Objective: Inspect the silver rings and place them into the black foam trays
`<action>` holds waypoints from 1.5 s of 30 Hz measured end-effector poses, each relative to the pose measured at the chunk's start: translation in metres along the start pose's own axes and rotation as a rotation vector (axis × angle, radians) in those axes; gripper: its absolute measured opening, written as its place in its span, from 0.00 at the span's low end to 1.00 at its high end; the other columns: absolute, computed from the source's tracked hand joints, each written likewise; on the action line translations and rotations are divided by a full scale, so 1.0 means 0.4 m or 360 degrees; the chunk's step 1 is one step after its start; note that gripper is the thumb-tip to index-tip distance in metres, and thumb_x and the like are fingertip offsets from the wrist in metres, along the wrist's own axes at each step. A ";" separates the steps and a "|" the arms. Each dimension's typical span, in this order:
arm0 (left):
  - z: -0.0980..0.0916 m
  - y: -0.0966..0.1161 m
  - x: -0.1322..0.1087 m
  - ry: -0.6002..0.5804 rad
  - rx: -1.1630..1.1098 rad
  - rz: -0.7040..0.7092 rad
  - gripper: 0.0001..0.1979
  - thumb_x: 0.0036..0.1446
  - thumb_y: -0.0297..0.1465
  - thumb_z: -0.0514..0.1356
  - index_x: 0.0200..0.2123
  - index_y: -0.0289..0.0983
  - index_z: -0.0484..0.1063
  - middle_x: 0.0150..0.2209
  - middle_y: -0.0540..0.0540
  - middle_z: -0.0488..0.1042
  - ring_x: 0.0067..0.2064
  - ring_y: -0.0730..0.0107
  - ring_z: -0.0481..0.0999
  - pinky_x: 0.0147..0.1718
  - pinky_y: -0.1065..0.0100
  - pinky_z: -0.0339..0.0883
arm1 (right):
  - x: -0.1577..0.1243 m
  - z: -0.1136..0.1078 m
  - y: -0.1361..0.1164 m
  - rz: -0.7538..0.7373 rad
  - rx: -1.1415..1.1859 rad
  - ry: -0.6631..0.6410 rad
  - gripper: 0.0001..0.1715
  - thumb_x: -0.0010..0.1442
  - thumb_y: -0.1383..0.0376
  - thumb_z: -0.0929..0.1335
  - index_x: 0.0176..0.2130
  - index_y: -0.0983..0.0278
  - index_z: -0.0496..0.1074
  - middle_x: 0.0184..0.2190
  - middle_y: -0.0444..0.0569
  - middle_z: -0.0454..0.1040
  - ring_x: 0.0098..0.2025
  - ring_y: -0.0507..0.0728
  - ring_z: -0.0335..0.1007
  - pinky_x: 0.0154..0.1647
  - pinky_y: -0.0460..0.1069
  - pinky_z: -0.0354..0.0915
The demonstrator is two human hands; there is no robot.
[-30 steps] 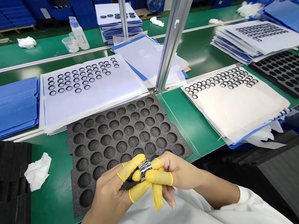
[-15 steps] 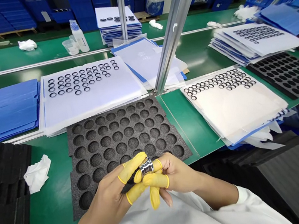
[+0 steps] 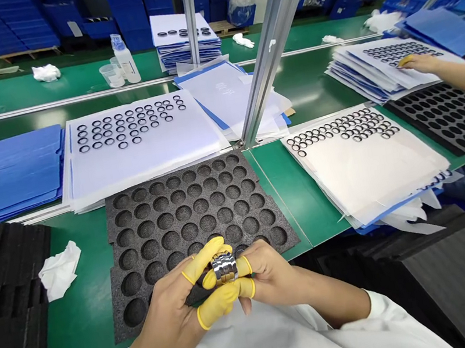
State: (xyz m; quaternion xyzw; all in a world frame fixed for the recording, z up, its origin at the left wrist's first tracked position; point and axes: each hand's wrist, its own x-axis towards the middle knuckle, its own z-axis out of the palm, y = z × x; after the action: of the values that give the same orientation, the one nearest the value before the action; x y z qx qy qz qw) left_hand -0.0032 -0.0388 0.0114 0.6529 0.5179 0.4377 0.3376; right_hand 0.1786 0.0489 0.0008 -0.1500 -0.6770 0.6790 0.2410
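Yellow finger cots cover several fingertips of both hands. A short row of shiny metal rings (image 3: 224, 267) sits between them, side by side. My left hand (image 3: 181, 297) is closed on the rings from the left, fingertips above and below. From the other side, my right hand (image 3: 265, 269) grips the same rings, its fingers curled and partly hidden. Below and beyond the hands lies a dark grey foam tray (image 3: 195, 218) with round pockets. Past it, black-edged rings (image 3: 118, 121) stand in rows on a white sheet stack (image 3: 146, 158).
Blue sheets (image 3: 3, 172), black foam trays (image 3: 6, 304) and a crumpled tissue (image 3: 60, 272) lie at left. A metal post (image 3: 271, 56) rises beyond the tray. Another ring-covered sheet stack (image 3: 364, 171) lies at right. A co-worker's hand (image 3: 418, 63) reaches over a farther stack (image 3: 384, 70).
My hands and the metal rings have shifted slightly left. My right fingers, which pointed downward, now lie closer against the rings. A co-worker's hand has appeared over the far right stack.
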 end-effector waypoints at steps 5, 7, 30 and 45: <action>0.000 -0.003 0.006 0.0027 0.0016 -0.0003 0.28 0.64 0.36 0.64 0.66 0.52 0.66 0.38 0.51 0.82 0.32 0.74 0.80 0.35 0.76 0.75 | -0.003 0.002 -0.001 0.0068 0.0040 -0.0014 0.33 0.65 0.41 0.66 0.29 0.66 0.79 0.20 0.46 0.75 0.20 0.48 0.72 0.25 0.40 0.69; -0.001 -0.001 0.010 0.0015 0.0013 0.0001 0.27 0.66 0.36 0.63 0.66 0.53 0.65 0.36 0.52 0.81 0.32 0.75 0.79 0.34 0.77 0.75 | -0.004 0.004 -0.006 0.0116 0.0050 -0.0018 0.33 0.66 0.41 0.65 0.33 0.67 0.80 0.19 0.46 0.75 0.20 0.48 0.72 0.25 0.40 0.69; 0.003 -0.028 0.003 0.0218 0.0089 0.0187 0.24 0.70 0.31 0.56 0.67 0.48 0.65 0.55 0.45 0.79 0.49 0.69 0.80 0.49 0.72 0.75 | -0.003 0.012 -0.024 0.0191 0.0137 0.0238 0.29 0.67 0.46 0.67 0.30 0.67 0.77 0.16 0.43 0.73 0.15 0.47 0.66 0.19 0.40 0.68; 0.007 -0.030 0.019 0.0401 -0.0061 0.0257 0.18 0.66 0.25 0.62 0.55 0.47 0.77 0.47 0.48 0.81 0.45 0.69 0.81 0.44 0.70 0.77 | -0.014 0.015 -0.032 0.0271 0.0248 0.0209 0.24 0.65 0.49 0.70 0.36 0.68 0.80 0.19 0.44 0.76 0.16 0.46 0.67 0.19 0.39 0.65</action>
State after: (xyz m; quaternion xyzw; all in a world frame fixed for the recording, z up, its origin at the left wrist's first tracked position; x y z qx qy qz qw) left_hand -0.0045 -0.0285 0.0012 0.6257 0.4936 0.5516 0.2460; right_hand 0.1816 0.0405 0.0129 -0.2321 -0.5898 0.7362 0.2373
